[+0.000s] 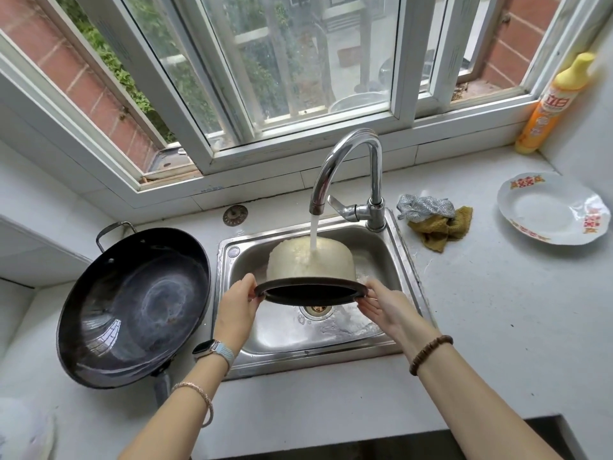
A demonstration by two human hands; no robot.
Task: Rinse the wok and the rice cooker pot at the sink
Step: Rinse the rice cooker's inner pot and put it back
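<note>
Head view: rice cooker pot (311, 260) tipped on side over sink (406, 260), faucet (374, 180) stream hitting outer wall. Left hand (237, 307) grip, right hand (381, 305) grip both pinching pot rim. Wok (132, 307) on worktop (481, 293), just left of sink.

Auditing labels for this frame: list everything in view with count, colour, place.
rice cooker pot: 1, pale outside, dark inside, over sink under stream
wok: 1, black, counter left of sink
sink: 1, steel, centre
faucet: 1, chrome, behind sink
strainer: 1, metal, behind sink
scouring cloth: 1, silver, right of faucet
rag: 1, mustard, against scouring cloth
plate: 1, white, red pattern, far right counter
detergent bottle: 1, yellow-orange, back right corner
left grip: 1, watch, holds pot rim
right grip: 1, bead bracelet, holds pot rim
</note>
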